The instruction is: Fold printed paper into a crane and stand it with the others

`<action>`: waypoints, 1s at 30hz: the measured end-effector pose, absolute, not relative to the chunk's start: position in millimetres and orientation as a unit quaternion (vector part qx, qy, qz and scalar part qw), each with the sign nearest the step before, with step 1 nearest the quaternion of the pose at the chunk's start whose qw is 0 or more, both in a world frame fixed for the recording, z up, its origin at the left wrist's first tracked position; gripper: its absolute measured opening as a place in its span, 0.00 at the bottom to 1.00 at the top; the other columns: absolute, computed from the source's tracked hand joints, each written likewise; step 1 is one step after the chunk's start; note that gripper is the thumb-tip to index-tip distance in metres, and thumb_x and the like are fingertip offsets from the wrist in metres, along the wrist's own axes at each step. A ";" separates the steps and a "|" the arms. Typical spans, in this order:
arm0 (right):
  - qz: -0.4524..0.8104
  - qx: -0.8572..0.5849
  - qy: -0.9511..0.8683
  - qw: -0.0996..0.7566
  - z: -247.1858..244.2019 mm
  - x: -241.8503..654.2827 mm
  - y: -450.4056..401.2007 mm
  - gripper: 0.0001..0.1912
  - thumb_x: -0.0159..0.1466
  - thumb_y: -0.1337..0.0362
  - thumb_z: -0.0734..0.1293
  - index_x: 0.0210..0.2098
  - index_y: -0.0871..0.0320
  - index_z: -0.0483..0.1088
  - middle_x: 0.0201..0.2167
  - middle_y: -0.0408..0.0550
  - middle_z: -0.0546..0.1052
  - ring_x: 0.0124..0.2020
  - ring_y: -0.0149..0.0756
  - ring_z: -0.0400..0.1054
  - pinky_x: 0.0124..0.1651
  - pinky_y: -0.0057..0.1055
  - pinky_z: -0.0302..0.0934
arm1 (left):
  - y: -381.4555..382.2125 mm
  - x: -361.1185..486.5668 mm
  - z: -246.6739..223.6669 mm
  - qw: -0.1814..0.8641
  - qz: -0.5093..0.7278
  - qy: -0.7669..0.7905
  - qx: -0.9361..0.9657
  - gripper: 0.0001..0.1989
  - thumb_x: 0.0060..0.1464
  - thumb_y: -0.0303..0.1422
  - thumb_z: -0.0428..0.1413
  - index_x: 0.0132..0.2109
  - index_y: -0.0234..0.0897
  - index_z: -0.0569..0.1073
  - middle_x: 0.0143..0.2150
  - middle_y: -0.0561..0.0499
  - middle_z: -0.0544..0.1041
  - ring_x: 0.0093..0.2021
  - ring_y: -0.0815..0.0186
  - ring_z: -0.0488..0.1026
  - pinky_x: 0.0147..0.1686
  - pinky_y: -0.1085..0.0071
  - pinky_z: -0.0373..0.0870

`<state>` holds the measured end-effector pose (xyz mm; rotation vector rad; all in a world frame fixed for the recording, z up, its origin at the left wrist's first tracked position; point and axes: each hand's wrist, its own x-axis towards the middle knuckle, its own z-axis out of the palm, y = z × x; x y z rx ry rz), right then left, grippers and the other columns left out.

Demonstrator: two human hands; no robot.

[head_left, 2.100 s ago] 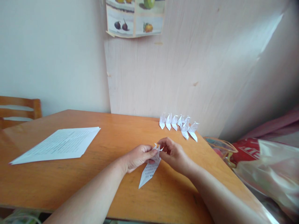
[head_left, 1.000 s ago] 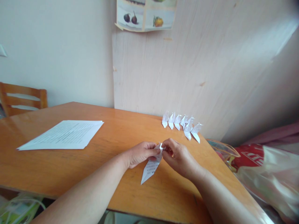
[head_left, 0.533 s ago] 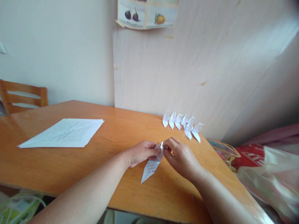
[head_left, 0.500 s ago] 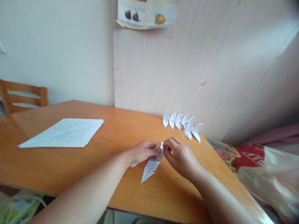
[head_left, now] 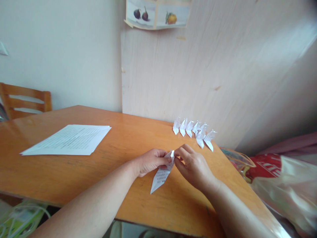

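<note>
- Pinched by thumb and fingers, the folded paper (head_left: 160,180) is held in the left hand (head_left: 151,162).
- Bent, nearly closed, the right hand (head_left: 192,165) pinches its far end.
- Its tip points left, at the table's (head_left: 133,137) near side.

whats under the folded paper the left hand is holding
Below the folded paper is the wooden table, its surface visible around the paper's pointed tip. The left hand gripping it and the paper itself hide what is directly beneath.
</note>
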<state>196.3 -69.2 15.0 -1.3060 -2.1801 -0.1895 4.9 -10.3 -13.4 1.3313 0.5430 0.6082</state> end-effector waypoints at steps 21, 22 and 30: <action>-0.066 -0.511 -0.807 0.287 12.5 193.4 -73.1 0.06 0.68 0.67 0.62 0.34 0.57 0.70 0.31 0.45 0.72 0.30 0.33 0.68 0.34 0.28 0.55 | -12.2 5.8 -13.4 0.718 0.295 0.266 0.571 0.17 0.47 0.44 0.68 0.35 0.34 0.77 0.36 0.50 0.75 0.41 0.62 0.71 0.47 0.64 0.65; -0.064 -0.513 -0.805 0.290 12.6 193.3 -73.5 0.06 0.68 0.67 0.62 0.34 0.57 0.70 0.31 0.45 0.72 0.30 0.33 0.68 0.33 0.28 0.55 | -12.4 5.7 -13.4 0.717 0.295 0.269 0.571 0.17 0.48 0.44 0.68 0.36 0.34 0.77 0.36 0.50 0.75 0.41 0.62 0.71 0.47 0.64 0.65; -0.057 -0.519 -0.799 0.298 11.4 191.1 -74.5 0.08 0.68 0.68 0.61 0.32 0.57 0.69 0.29 0.45 0.71 0.29 0.32 0.67 0.33 0.28 0.55 | -12.7 5.7 -13.2 0.714 0.304 0.270 0.570 0.18 0.47 0.44 0.68 0.35 0.35 0.75 0.34 0.52 0.74 0.40 0.64 0.71 0.46 0.65 0.65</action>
